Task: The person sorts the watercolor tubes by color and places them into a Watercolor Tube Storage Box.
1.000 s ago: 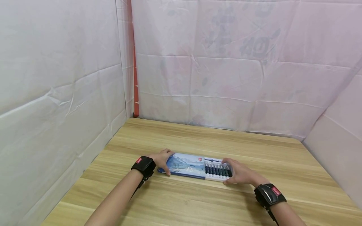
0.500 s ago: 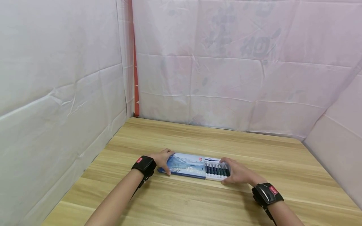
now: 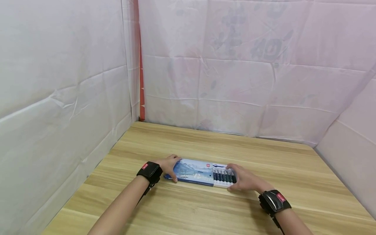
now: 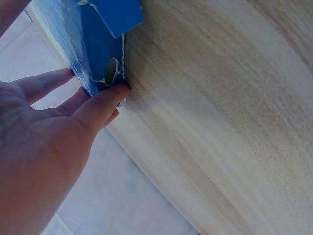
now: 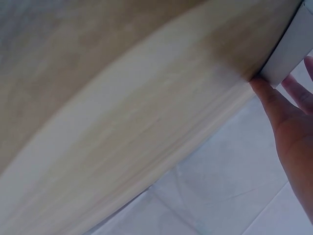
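Note:
A flat blue paint box sleeve (image 3: 192,171) with a mountain picture lies on the table. Out of its right end sticks a white tray (image 3: 221,183) bearing a row of paint tubes (image 3: 224,177) with dark caps and a thin blue item above them. My left hand (image 3: 168,166) grips the sleeve's left end between thumb and fingers. There, in the left wrist view, a blue end flap (image 4: 118,17) stands folded out. With thumb and fingers spread across its width, my right hand (image 3: 246,179) holds the tray's right end, covering some tubes.
The wood-grain table (image 3: 188,212) extends around the box on all sides. White cloth sheets hang at the left (image 3: 64,114), back (image 3: 235,81) and right. Black bands (image 3: 149,172) are strapped round both wrists.
My right hand has moved left with the tray, which has slid further into the sleeve, so fewer tubes show. The left hand and sleeve have stayed in place.

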{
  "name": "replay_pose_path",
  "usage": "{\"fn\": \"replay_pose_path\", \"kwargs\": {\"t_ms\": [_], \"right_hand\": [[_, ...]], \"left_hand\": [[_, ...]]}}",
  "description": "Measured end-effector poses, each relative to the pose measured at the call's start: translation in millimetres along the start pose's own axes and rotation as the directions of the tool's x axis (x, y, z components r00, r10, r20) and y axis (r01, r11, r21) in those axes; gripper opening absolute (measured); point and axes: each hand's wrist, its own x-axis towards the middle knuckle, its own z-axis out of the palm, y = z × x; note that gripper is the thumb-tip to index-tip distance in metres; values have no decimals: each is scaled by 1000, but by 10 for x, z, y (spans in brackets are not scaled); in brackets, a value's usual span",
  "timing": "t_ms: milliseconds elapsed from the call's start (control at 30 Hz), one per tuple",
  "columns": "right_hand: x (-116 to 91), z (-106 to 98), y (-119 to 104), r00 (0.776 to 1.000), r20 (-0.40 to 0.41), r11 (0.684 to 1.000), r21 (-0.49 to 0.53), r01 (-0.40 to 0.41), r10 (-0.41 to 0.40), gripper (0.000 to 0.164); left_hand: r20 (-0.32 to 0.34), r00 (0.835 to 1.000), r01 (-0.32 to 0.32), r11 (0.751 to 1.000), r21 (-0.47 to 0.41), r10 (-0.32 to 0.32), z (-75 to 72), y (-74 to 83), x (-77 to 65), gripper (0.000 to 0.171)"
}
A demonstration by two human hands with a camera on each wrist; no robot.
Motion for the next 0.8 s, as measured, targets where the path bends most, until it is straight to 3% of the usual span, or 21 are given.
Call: {"fn": "replay_pose_path", "kwargs": {"t_ms": [800], "right_hand": [[126,53,-161,1000,15,1000,0,15,-15,85]], "left_hand": [[5,1000,-21,1000,1,21,-12,19,-29,94]]}}
